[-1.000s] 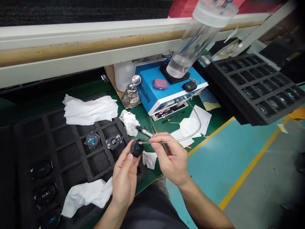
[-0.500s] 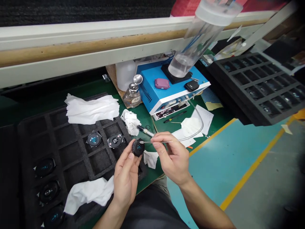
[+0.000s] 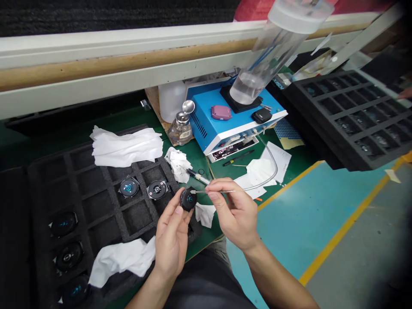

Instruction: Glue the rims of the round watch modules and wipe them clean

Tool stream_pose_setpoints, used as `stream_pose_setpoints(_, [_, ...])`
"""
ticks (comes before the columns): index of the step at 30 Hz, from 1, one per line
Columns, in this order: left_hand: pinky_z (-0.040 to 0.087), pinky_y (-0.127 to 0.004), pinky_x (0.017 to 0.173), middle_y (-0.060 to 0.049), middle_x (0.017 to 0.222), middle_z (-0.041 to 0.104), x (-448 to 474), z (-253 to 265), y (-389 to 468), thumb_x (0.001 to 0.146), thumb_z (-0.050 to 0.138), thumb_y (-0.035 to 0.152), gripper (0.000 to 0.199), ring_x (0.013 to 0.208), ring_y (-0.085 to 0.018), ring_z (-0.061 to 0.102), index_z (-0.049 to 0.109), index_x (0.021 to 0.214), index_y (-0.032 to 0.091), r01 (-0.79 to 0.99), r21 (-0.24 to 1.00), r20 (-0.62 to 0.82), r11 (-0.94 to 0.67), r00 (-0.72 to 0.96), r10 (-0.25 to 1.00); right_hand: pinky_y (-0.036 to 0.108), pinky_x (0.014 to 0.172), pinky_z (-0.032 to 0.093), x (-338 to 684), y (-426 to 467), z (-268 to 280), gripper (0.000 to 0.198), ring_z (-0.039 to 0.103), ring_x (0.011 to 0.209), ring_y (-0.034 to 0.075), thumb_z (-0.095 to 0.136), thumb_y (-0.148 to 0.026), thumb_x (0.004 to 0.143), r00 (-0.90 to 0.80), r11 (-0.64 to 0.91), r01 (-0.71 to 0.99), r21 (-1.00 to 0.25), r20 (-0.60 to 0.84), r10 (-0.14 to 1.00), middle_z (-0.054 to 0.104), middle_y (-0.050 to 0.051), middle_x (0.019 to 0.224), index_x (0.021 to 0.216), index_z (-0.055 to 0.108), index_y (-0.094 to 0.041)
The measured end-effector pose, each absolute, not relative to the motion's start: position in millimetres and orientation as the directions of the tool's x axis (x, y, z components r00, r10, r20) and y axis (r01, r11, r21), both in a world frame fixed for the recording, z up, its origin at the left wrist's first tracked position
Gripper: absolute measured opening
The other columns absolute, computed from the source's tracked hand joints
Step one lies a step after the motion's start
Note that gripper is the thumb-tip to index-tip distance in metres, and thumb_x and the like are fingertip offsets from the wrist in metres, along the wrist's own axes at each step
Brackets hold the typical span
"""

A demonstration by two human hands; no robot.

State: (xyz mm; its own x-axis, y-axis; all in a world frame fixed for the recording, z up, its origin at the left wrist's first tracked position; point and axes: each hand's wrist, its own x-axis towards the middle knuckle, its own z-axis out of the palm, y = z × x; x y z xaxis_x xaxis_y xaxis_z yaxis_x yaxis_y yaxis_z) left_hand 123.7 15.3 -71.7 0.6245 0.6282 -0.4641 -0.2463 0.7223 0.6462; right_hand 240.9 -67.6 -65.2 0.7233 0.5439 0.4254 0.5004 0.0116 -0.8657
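My left hand (image 3: 170,242) grips a round black smartwatch body (image 3: 189,201) between thumb and fingers, its dark face marked with a small blue pattern. Pinched in my right hand (image 3: 236,214) is a thin tube (image 3: 210,192) with a small pale tip, which meets the upper edge of the watch as far as I can tell. A clear hose (image 3: 276,165) curves from behind that hand toward the blue machine (image 3: 209,120). Left of my hands, a black foam tray (image 3: 106,201) holds several similar watches, among them one with a lit face (image 3: 129,187) and one with a round sensor back (image 3: 157,189).
White wipes (image 3: 127,146) lie on the tray, with a crumpled one (image 3: 178,163) beside it. A glass bottle (image 3: 180,128) with its metal lid raised stands near the machine, which carries a clear cylinder (image 3: 257,73). Another foam tray (image 3: 350,111) is at right; part of someone's hand (image 3: 406,93) shows there.
The view has shifted slightly, so the bench appears a little further right. Part of another person's hand has appeared at the right edge. My hands keep nearly the same pose on watch and tube.
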Motion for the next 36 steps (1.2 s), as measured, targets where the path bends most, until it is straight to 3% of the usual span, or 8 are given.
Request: stream_pose_setpoints(36, [0.047,-0.043,0.117,-0.009,0.134,0.073,121.1,-76.5,11.4,0.087,0.077,0.032,0.035,0.133,-0.029,0.064,0.079,0.121,0.024,-0.271,0.619,-0.451,0.737,0.645,0.616,0.034,0.085,0.057,237.8,-72.7,-68.1,0.022,0.068,0.096,0.017,0.064,-0.007,0.094,0.737,0.039,0.454,-0.890,0.400,0.544,0.070,0.002,0.099,0.107,0.070,-0.025])
